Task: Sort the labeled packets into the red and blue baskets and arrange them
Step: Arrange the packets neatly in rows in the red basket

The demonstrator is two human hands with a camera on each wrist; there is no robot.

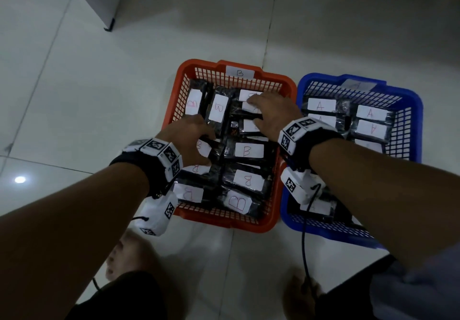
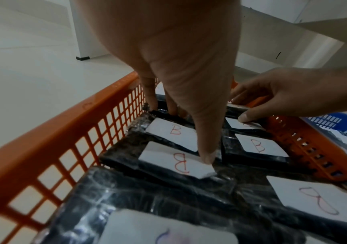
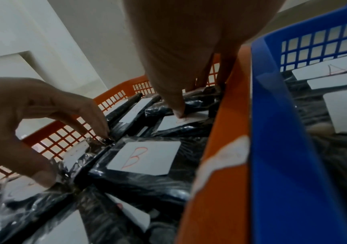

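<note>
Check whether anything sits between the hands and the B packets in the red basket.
Nothing visible does. Both the left hand and right hand already touch B packets inside the red basket.

The head view is dim and greyish, with one small round glare spot on the floor [image 1: 20, 179] at the left and soft shadows beside the red basket [image 1: 225, 217] and under the forearms; straight tile lines bow toward the edges. Both wrist views are brighter but soft, the near packets [image 2: 151, 214] smeared out of focus, their plastic wrap catching pale glints.
</note>
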